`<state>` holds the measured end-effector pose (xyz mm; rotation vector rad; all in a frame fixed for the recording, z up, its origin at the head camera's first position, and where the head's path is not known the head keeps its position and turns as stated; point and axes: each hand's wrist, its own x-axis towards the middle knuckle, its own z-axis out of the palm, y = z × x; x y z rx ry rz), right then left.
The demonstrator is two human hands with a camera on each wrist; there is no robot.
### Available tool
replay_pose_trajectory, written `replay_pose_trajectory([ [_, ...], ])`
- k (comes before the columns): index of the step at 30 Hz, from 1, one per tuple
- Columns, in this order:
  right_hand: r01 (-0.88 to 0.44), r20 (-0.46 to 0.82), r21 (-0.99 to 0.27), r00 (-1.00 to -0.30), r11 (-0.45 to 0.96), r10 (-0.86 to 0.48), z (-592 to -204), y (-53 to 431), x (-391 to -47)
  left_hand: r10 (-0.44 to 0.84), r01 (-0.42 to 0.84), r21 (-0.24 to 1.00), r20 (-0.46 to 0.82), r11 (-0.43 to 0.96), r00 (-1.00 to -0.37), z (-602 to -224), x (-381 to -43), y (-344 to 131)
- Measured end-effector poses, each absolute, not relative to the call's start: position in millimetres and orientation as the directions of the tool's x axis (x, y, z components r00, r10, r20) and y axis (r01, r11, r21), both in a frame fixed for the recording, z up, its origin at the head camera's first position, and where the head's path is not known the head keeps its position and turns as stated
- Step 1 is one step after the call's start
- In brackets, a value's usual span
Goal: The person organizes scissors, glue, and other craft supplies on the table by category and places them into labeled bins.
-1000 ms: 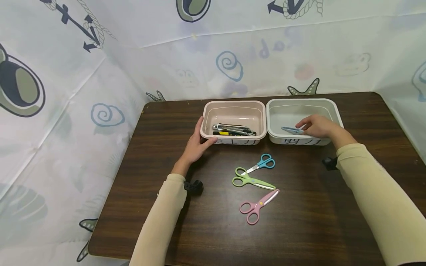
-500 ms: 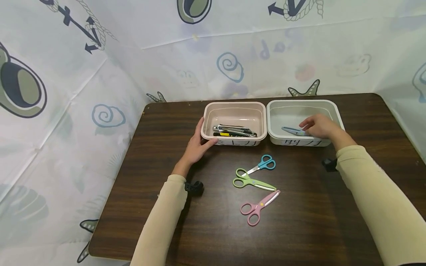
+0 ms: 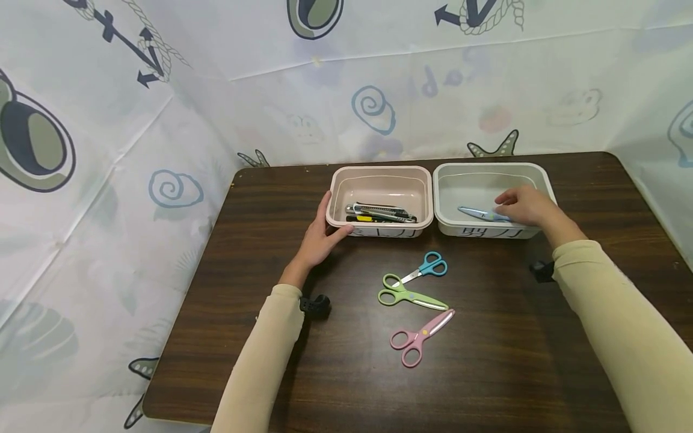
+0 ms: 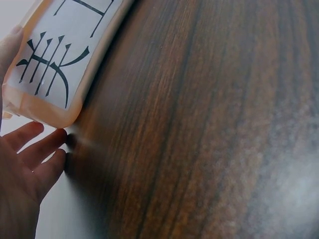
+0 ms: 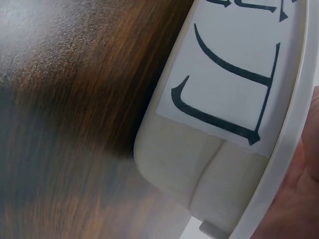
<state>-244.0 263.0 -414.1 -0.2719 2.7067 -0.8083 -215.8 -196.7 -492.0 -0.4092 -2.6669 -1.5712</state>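
My left hand (image 3: 316, 237) is at the left front corner of a pink bin (image 3: 381, 173). Its thumb lies along the front rim, and its extended fingers (image 4: 47, 149) reach around the side. Inside the bin lie several utility knives (image 3: 379, 210), one with a yellow part. My right hand (image 3: 525, 207) is over the front right part of a grey bin (image 3: 487, 168), fingers loosely bent. Just below its fingertips, a pair of light blue scissors (image 3: 482, 213) lies in that bin, handle end partly hidden by the hand. In the right wrist view, the bin's rim covers most of the hand.
On the brown table (image 3: 487, 361) lie blue-handled scissors (image 3: 428, 267), green scissors (image 3: 408, 294) that overlap their blade, and pink scissors (image 3: 422, 337). Both bins carry white labels (image 5: 224, 74) with black characters. A printed white curtain (image 3: 325, 120) hangs behind and left.
My right hand has slid a little to the right, away from the light blue scissors, which stay in place with more of them showing. My left hand keeps its spot.
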Motion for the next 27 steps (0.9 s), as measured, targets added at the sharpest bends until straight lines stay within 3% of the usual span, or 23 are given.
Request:
replay_pose_trajectory([
  [10,-0.084,-0.207,-0.537,-0.951,0.839,-0.227,-408.5,259.9,-240.8,0.217,0.242,0.858,0.158,0.453,-0.963,-489.5,-217.4,-196.1],
  [16,-0.135,-0.115,-0.544,-0.966,0.828,-0.233,-391.5,247.5,-224.3,0.225,0.248,0.860,0.161,0.445,-0.961,-487.9,-216.4,-195.4],
  [21,-0.271,0.073,-0.491,-0.960,0.828,-0.271,-375.4,223.0,-197.5,0.221,0.237,0.859,0.149,0.454,-0.964,-489.2,-215.3,-195.5],
  [27,-0.487,0.216,-0.374,-0.873,0.789,-0.437,-367.4,186.2,-156.8,0.207,0.226,0.858,0.144,0.461,-0.968,-490.7,-214.4,-195.6],
])
